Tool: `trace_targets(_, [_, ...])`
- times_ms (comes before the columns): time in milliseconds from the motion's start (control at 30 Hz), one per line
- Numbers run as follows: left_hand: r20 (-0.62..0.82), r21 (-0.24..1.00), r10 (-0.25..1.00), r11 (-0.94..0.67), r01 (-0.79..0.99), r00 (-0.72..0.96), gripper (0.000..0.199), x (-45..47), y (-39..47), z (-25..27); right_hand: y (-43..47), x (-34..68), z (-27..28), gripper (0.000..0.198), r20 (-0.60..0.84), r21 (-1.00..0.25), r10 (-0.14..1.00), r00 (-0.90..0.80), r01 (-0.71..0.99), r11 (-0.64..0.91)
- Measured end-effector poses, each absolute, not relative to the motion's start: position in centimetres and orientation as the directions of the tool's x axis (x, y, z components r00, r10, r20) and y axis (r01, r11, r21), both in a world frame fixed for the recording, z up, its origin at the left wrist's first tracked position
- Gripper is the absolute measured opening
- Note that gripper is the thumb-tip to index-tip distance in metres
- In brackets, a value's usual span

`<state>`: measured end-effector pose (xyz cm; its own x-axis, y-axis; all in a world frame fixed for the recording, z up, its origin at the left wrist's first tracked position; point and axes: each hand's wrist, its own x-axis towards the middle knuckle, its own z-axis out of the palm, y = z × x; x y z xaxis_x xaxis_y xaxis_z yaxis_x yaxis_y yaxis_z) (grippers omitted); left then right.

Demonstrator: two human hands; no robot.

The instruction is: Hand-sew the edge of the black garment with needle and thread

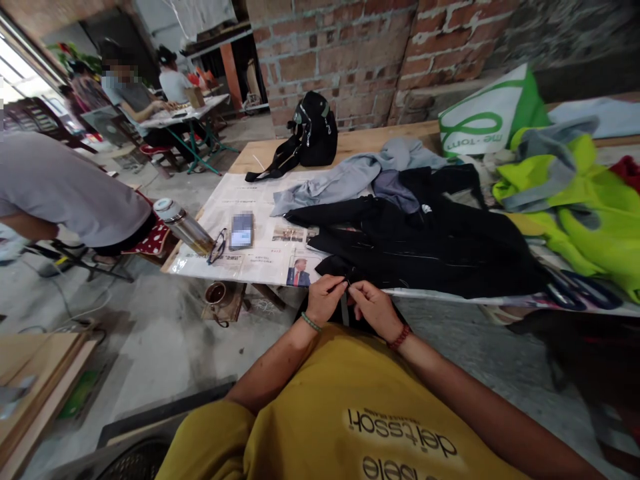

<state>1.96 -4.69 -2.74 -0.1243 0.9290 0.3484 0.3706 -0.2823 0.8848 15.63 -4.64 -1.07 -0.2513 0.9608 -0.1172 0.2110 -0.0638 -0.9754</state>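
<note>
A black garment (pixel 425 247) lies spread over the wooden table (pixel 350 141), its near edge hanging off the front. My left hand (pixel 325 300) and my right hand (pixel 374 308) meet at that hanging edge, both pinching the black cloth close together. A thin grey strip hangs between my fingers; whether it is a tool or part of the cloth I cannot tell. A green bead bracelet sits on my left wrist, a red one on my right.
Newspaper (pixel 240 220) covers the table's left part, bearing a phone (pixel 241 231), glasses (pixel 217 247) and a steel flask (pixel 183 227). Farther back lie a grey garment (pixel 350 177), a black bag (pixel 310 137), a green-white bag (pixel 487 113) and yellow-green clothes (pixel 590 213). Scissors (pixel 575 293) lie right. People sit at left.
</note>
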Motion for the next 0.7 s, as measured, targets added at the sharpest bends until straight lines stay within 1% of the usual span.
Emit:
trace_targets(100, [0.381, 0.865, 0.916, -0.303, 0.400, -0.129, 0.015, 2.0, -4.7, -2.7, -4.9, 15.6, -1.2, 0.025, -0.126, -0.967, 0.961, -0.248, 0.249, -0.062])
trace_targets(167, [0.442, 0.827, 0.890, -0.355, 0.435, -0.113, 0.014, 2.0, -4.7, -2.8, -5.0, 15.7, -1.1, 0.025, -0.107, -0.964, 0.964, -0.242, 0.261, -0.041])
trace_targets(267, [0.565, 0.721, 0.824, -0.471, 0.508, -0.039, 0.015, 2.0, -4.6, -3.0, -4.9, 15.8, -1.0, 0.026, -0.061, -0.970, 0.972, -0.227, 0.244, -0.004])
trace_targets(333, [0.619, 0.641, 0.785, -0.530, 0.555, 0.034, 0.017, 2.0, -4.7, -3.0, -4.7, 15.8, -1.0, 0.027, -0.045, -0.974, 0.975, -0.216, 0.228, 0.005])
trace_targets(433, [0.645, 0.547, 0.754, -0.569, 0.614, 0.124, 0.019, 1.9, -4.7, -3.0, -4.3, 15.8, -1.1, 0.027, -0.049, -0.976, 0.977, -0.210, 0.219, -0.002])
trace_targets(533, [0.650, 0.520, 0.748, -0.567, 0.639, 0.135, 0.019, 1.6, -4.6, -2.9, -3.9, 16.4, -1.0, 0.028, -0.050, -0.959, 0.963, -0.266, 0.283, 0.028])
trace_targets(600, [0.660, 0.529, 0.745, -0.551, 0.646, 0.095, 0.019, 1.3, -4.5, -2.8, -3.6, 17.2, -0.3, 0.028, 0.033, -0.917, 0.958, -0.284, 0.373, 0.142])
trace_targets(700, [0.684, 0.499, 0.727, -0.532, 0.684, 0.067, 0.019, 0.8, -4.2, -2.6, -2.5, 18.2, 1.5, 0.026, 0.321, -0.810, 0.935, -0.151, 0.467, 0.354])
